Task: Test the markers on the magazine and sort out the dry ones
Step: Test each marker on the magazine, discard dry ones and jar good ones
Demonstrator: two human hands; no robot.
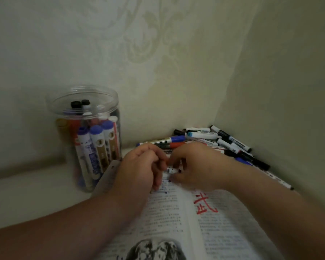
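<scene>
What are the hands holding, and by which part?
Both hands grip one marker above the magazine: the left hand at one end, the right hand at the other. Only a white middle stretch shows; cap or barrel cannot be told.

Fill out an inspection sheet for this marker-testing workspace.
Surface: pale tabletop, dimly lit.
Job's things: open magazine with red marker strokes on its right page; clear jar of upright markers at left; marker pile in the far right corner.
Clutter: nothing seen.
Hands: left hand and right hand both grip one white marker above the magazine.
Cables: nothing seen.
Surroundings: patterned wallpaper, two walls meeting in a corner.
</scene>
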